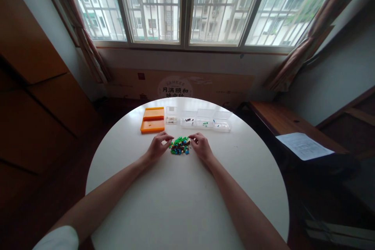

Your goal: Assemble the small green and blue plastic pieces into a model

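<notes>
A small heap of tiny toy building bricks, green, blue, dark brown and yellowish, lies on the white round table. My left hand is at the heap's left edge, thumb and bent fingers drawn close in a pinch. At the upper right edge is my right hand, its thumb and forefinger also pinched. Whatever either hand may hold is too small to make out. Behind the heap stand clear plastic boxes with lids raised; dark brown, green and blue pieces lie in separate compartments.
An open orange case with one small piece inside stands at the back left. Beside it is a smaller clear box with pale pieces. Papers lie on a wooden bench to the right. A barred window is ahead.
</notes>
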A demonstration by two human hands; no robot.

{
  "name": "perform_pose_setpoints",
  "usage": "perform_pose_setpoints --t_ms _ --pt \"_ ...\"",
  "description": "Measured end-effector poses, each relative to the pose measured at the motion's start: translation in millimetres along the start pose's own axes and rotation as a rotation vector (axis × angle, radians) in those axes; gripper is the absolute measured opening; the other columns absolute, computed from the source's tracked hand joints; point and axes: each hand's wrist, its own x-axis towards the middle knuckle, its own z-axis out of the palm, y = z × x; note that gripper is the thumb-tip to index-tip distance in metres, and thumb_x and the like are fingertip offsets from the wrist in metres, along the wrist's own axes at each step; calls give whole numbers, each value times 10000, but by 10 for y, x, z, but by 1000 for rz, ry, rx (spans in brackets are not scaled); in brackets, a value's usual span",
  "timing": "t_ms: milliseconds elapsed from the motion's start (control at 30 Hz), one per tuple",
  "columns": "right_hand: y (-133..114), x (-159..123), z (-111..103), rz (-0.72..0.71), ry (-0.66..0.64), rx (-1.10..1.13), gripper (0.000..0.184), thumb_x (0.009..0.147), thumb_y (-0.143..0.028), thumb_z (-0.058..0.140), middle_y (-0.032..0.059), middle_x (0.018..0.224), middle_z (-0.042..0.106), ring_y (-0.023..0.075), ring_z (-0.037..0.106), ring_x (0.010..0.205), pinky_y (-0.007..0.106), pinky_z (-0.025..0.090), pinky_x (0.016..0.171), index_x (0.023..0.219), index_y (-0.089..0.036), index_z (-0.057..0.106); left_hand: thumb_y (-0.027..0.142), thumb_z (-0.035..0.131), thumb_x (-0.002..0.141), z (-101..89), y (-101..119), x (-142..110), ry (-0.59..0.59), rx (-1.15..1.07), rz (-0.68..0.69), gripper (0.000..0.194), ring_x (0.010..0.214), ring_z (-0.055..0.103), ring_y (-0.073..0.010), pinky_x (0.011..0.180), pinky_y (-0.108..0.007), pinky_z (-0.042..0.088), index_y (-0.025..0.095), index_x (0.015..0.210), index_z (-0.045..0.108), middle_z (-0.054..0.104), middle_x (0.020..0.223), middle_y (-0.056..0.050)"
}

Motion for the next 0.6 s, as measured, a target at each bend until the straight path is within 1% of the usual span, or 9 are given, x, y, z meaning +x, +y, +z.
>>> perform_pose_setpoints --t_ms 233,433,600 --pt "-7 -20 -6 -56 -3 2 265 768 -83 433 62 826 642 159 596 767 263 453 723 873 -157 665 172 548 805 2 19 5 13 3 1 133 684 538 -120 646 -237 439 153 856 670 569 734 -26" --pt "-11 -22 10 -55 -14 -12 256 781 -95 435 60 826 638 159 596 758 264 453 719 879 -160 663 166 546 804 1 40 -13 11 10 24 138 677 540 -117 646 -236 442 158 863 670 572 727 -22" --pt "-30 -32 -4 -55 -21 -49 246 782 -100 452 64 852 620 157 592 766 264 451 732 876 -166 670 172 541 803 -12 57 -11 4 9 16 145 655 541 -111 619 -225 440 159 860 674 577 717 -19"
